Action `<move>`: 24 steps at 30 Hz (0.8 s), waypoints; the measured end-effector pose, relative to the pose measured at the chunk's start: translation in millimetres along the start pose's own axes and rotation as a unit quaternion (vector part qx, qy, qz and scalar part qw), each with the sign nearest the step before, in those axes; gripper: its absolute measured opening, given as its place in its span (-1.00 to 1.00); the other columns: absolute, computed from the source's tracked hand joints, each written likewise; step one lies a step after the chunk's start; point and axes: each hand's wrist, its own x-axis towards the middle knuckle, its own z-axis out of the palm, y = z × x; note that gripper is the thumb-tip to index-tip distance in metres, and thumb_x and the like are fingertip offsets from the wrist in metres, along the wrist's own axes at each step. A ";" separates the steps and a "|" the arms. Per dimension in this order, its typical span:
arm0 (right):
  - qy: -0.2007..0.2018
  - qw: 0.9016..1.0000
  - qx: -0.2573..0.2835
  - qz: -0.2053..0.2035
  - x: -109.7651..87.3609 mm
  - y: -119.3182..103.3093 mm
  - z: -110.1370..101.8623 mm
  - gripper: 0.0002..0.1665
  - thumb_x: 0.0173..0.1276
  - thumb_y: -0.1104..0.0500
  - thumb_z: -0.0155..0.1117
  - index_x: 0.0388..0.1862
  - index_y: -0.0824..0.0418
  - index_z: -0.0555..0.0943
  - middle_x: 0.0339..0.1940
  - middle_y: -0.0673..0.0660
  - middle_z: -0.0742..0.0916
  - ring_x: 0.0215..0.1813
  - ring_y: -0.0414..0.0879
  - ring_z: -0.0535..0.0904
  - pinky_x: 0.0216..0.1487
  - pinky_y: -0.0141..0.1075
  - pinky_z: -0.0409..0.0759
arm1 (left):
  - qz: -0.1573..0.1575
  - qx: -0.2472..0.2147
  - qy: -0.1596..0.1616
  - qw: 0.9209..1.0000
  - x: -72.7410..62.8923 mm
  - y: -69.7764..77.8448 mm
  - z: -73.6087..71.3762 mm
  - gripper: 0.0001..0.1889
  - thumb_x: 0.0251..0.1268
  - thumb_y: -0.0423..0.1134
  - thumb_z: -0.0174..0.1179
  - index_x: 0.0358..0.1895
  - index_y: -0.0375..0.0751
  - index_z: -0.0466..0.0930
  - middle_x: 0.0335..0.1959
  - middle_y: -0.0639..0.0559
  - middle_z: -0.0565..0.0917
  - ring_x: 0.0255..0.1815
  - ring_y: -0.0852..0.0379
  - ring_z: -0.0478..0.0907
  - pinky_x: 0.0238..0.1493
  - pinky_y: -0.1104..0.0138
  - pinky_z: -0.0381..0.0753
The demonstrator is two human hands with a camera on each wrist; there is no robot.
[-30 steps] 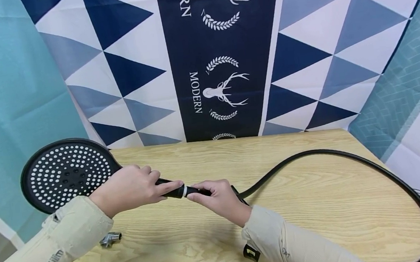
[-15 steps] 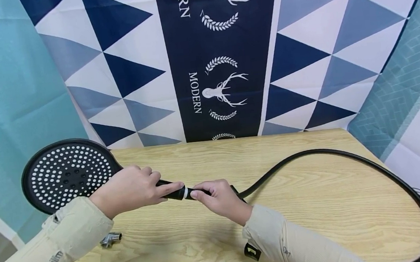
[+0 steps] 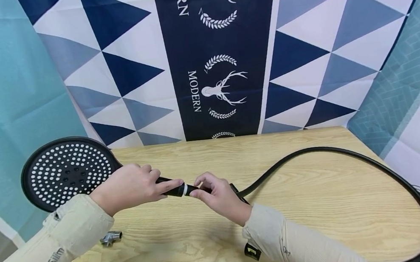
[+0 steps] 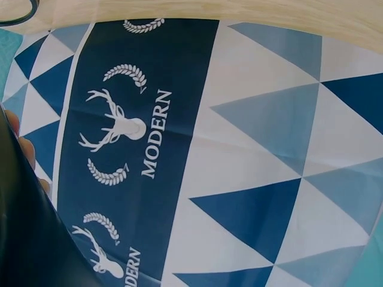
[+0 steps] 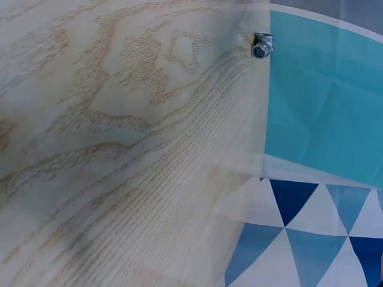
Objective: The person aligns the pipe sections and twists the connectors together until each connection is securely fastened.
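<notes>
A large round black shower head (image 3: 70, 173) with white nozzles faces up at the left of the head view. My left hand (image 3: 129, 188) grips its handle (image 3: 173, 191), forefinger stretched along it. At the handle's end is a white ring (image 3: 185, 190). Just right of the ring, my right hand (image 3: 219, 198) pinches the black hose end between thumb and fingers, in line with the handle. From behind that hand the black hose (image 3: 312, 151) runs off to the right. In the left wrist view, fingertips (image 4: 27, 150) show behind a dark surface (image 4: 30, 233).
A small chrome fitting (image 3: 111, 238) lies on the wooden table (image 3: 162, 260) at the left, also in the right wrist view. The hose loops over the table's right side. A black item with a yellow mark (image 3: 252, 251) shows below the right cuff. Patterned cloth (image 3: 222, 61) hangs behind.
The right hand's fingers and thumb have shifted on the hose end, and its forefinger now arches higher. The left hand and shower head stay nearly still.
</notes>
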 end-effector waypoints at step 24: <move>-0.006 1.000 -0.022 -0.019 -2.5 -0.9 4.0 -0.77 0.11 0.36 0.45 -0.34 0.31 0.54 -0.29 0.23 0.73 -0.47 -0.31 0.53 -0.52 -0.42 0.53 | -0.002 -0.013 -0.021 1.000 1.6 -1.0 2.5 -0.55 0.15 0.15 0.28 0.11 0.17 0.58 -0.69 0.09 0.36 -0.77 0.23 0.16 -0.74 0.47 0.19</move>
